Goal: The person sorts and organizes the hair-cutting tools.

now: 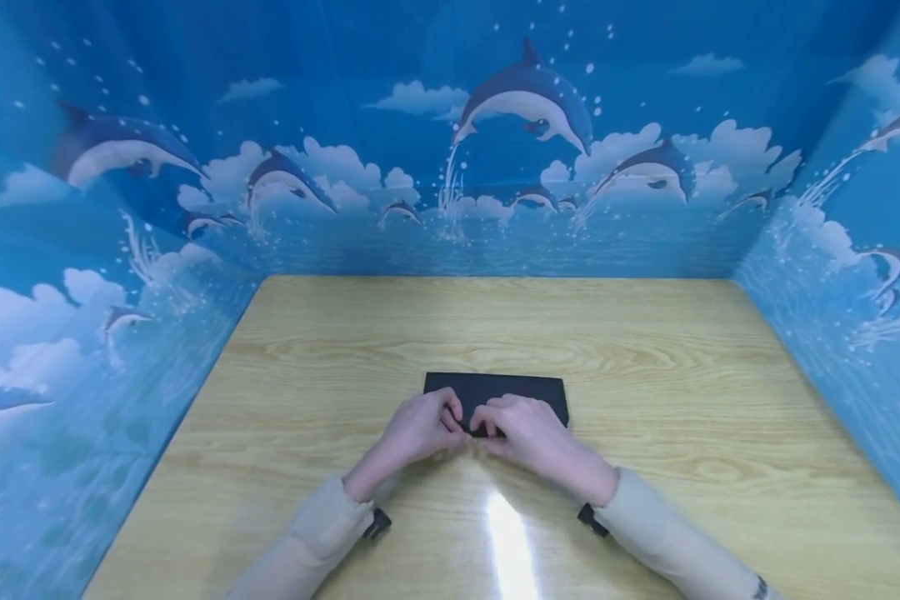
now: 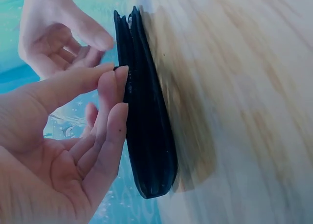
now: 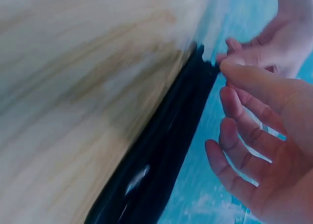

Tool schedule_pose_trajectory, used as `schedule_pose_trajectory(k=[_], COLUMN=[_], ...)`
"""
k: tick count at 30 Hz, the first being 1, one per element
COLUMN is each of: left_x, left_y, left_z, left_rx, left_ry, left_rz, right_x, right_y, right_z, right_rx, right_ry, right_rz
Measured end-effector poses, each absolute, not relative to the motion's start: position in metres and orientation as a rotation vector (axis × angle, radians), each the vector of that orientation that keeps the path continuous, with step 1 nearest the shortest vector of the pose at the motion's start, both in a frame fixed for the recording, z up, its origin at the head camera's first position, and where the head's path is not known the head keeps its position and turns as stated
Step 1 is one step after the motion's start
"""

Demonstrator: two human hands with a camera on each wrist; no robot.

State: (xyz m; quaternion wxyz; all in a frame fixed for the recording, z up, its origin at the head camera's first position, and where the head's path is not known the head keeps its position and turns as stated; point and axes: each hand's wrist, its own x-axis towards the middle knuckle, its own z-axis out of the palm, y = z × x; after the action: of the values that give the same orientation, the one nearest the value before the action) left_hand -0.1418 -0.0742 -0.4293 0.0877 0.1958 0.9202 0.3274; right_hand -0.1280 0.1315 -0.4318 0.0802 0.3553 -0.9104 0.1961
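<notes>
A black pouch (image 1: 506,388) is lying on the desk (image 1: 660,350), its near edge facing the person. The left hand (image 1: 422,425) is pinching that edge, its grip nearly closed. The right hand (image 1: 528,429) is resting just beside with bent fingers; whether its grip is holding anything, I cannot tell. The person seems to be working the edge, the next move probably calling for fine fingertip control.

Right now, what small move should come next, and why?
Perhaps ease the left hand slightly away from the right hand. The left appears to pinch the near edge of the black case, and both hands' fingertips crowd the same spot, so a little room might help.
</notes>
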Motion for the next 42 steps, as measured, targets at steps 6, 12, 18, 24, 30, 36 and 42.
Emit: schedule_pose_trajectory(k=[6,12,18,24,30,36,42], left_x=[-0.143,-0.144,-0.154,-0.174,-0.182,-0.186,-0.189], left_y=[-0.075,-0.077,-0.083,-0.09,-0.082,-0.075,-0.071], left_z=[-0.432,-0.434,-0.417,-0.412,-0.426,-0.432,-0.432], left_rx=[0.572,0.541,0.771,0.96,1.066,1.008,1.035], left_ry=[2.742,2.702,2.686,2.772,2.687,2.698,2.73], left_rz=[1.042,1.132,1.066,0.748,0.553,0.514,0.499], right_x=[-0.131,-0.134,-0.134,-0.129,-0.123,-0.122,-0.124], right_y=[0.114,0.107,0.106,0.106,0.106,0.105,0.107], right_z=[-0.436,-0.439,-0.44,-0.442,-0.445,-0.444,-0.44], right_rx=[1.006,0.955,0.946,0.903,0.81,0.753,0.723], right_ry=[-2.732,-2.795,-2.798,-2.783,-2.805,-2.846,-2.848], right_rz=[0.556,0.535,0.569,0.533,0.502,0.509,0.526])
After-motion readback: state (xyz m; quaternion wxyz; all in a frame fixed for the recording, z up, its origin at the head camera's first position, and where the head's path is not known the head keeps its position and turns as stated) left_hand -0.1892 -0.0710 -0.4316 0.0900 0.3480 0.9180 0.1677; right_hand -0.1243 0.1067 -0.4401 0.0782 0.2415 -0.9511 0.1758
